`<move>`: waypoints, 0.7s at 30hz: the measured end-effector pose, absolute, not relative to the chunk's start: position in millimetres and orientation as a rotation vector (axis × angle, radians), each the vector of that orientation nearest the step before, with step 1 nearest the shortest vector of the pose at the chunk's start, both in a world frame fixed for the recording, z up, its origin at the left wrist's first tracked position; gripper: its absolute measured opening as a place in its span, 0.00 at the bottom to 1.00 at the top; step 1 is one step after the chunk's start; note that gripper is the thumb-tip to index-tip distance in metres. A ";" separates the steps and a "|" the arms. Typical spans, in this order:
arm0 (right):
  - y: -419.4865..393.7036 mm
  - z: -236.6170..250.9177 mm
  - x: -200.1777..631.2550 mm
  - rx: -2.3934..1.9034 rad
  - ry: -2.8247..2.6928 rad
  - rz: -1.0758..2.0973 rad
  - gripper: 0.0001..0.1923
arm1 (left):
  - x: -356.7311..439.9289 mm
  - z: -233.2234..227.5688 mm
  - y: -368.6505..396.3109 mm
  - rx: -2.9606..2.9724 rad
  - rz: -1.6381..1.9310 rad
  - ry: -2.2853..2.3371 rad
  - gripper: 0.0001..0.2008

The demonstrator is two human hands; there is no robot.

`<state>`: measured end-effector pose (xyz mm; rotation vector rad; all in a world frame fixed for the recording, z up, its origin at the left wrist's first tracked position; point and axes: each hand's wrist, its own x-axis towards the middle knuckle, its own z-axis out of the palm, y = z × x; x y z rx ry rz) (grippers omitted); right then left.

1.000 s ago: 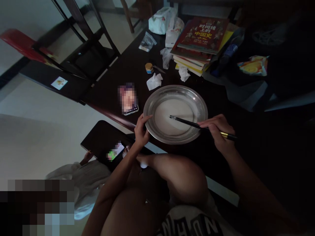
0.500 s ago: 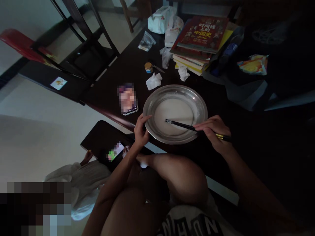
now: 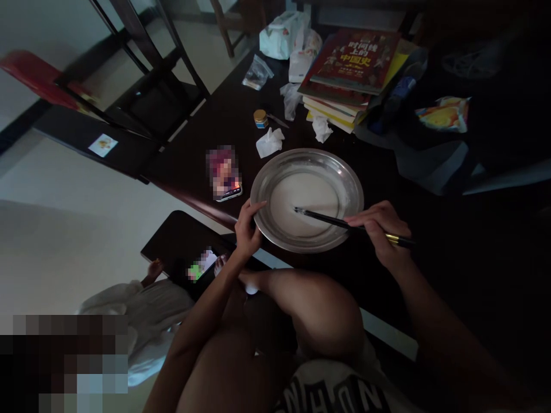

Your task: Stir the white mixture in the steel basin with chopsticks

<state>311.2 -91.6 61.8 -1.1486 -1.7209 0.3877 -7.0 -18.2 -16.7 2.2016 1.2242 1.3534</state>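
Your right hand (image 3: pixel 379 229), fingers clamped on the chopsticks (image 3: pixel 340 222), has swung their tips back right through the pale batter (stirring goes on). Your left hand (image 3: pixel 247 229) pinches the metal pan (image 3: pixel 353 183) at frame centre; books (image 3: pixel 348 69) beyond.

A pan (image 3: pixel 349 189) is sitting on the table (image 3: pixel 430 264), a phone (image 3: pixel 224 175) lying left, books (image 3: pixel 350 74) stacked behind.

The phone screen (image 3: pixel 224 173) is blurred; darkness hides the table's right side (image 3: pixel 495 241).
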 end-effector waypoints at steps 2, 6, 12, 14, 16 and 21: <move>-91.9 61.7 311.4 -1.146 -1.718 0.405 0.14 | -6.4 -15.7 -18.3 2.206 1.356 1.230 0.20; -91.2 62.1 310.4 -1.131 -1.810 0.413 0.11 | -5.7 -13.5 -18.3 2.208 1.371 1.205 0.20; -90.9 61.5 310.6 -1.118 -1.746 0.393 0.13 | -7.4 -16.7 -18.2 2.199 1.350 1.206 0.21; -90.6 61.5 310.4 -1.097 -1.808 0.406 0.12 | -7.9 -17.9 -18.2 2.192 1.346 1.217 0.22; -90.2 61.5 310.4 -1.096 -1.834 0.393 0.11 | -7.9 -17.9 -18.2 2.192 1.362 1.190 0.21; -90.7 60.5 311.8 -1.107 -1.710 0.384 0.14 | -7.1 -16.0 -18.2 2.199 1.368 1.177 0.19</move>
